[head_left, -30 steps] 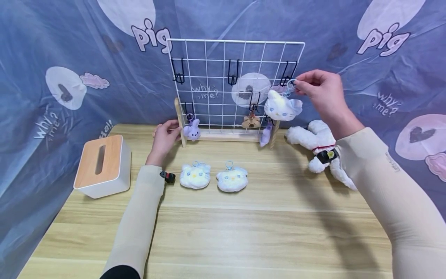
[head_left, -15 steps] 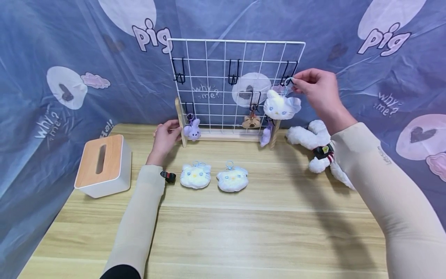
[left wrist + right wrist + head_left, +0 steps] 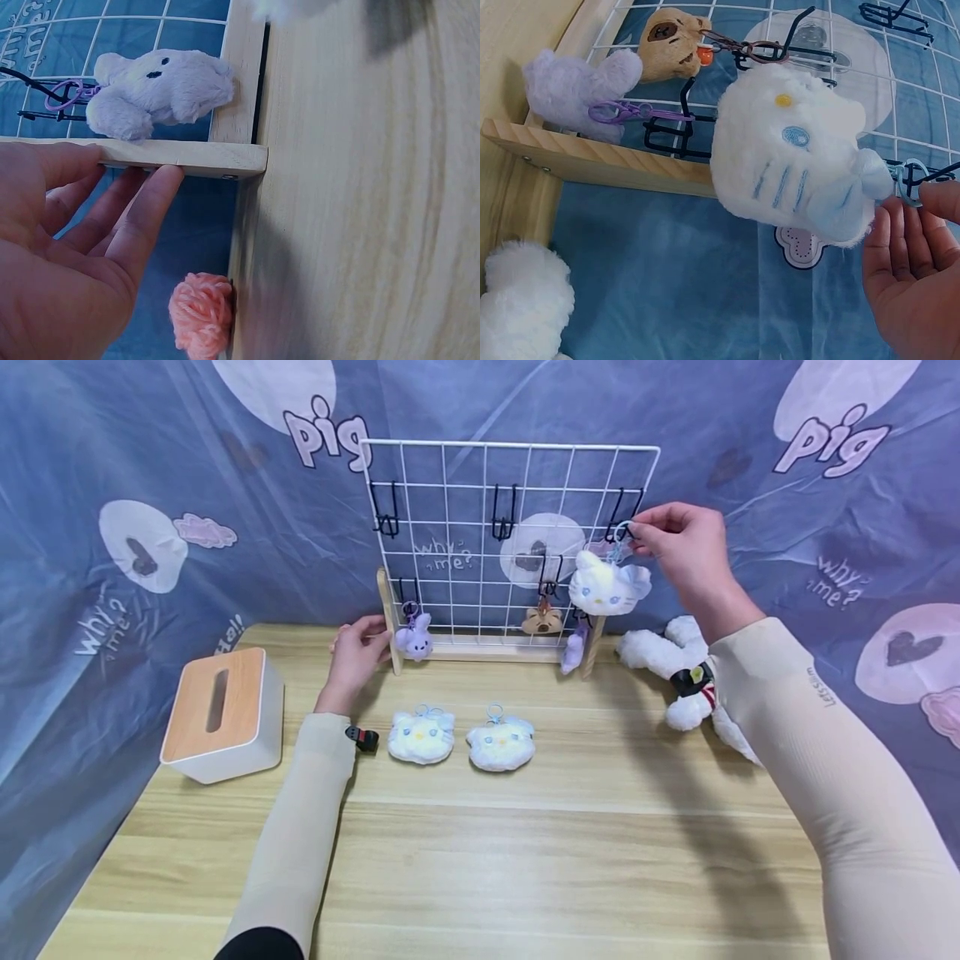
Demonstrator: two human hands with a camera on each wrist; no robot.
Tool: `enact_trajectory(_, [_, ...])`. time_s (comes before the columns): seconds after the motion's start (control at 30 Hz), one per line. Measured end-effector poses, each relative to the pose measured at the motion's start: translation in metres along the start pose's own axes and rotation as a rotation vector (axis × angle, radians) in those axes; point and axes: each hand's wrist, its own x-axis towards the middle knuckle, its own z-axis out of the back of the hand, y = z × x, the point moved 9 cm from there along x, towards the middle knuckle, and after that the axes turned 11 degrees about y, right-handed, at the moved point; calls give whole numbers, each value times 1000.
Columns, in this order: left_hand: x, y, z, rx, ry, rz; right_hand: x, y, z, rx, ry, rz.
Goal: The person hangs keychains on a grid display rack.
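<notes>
My right hand (image 3: 686, 547) pinches the light-blue ring (image 3: 909, 184) of a white cat-head plush keychain (image 3: 609, 587). The ring is right at the upper-right black hook (image 3: 619, 518) of a white wire grid rack (image 3: 483, 446); whether it is round the hook's prong I cannot tell. With thumb and fingers on either side, my left hand (image 3: 358, 656) grips the rack's left wooden post (image 3: 187, 156). Beside that post hangs a purple bunny plush (image 3: 415, 639). A brown plush head (image 3: 542, 621) and another purple plush (image 3: 570, 94) hang lower right.
Two more white cat-head keychains, a left one (image 3: 421, 737) and a right one (image 3: 501, 744), lie on the wooden table (image 3: 480, 860). A tissue box (image 3: 217, 718) stands left. A white plush toy (image 3: 652, 653) lies right, partly behind my sleeve. Several black hooks are on the grid.
My right hand has shifted slightly left and up with the cat-head keychain, bringing its ring closer to the upper-right hook. The left hand stays on the post.
</notes>
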Motion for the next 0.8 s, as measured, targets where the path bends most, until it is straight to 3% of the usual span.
enact_trajectory(0.3, [0,0,-2,-17,5,3,-2,0,0,11,-9,14])
enact_trajectory(0.8, [-1,-2,-1,-14,-2,2,-27,8,3,-51,-20,44])
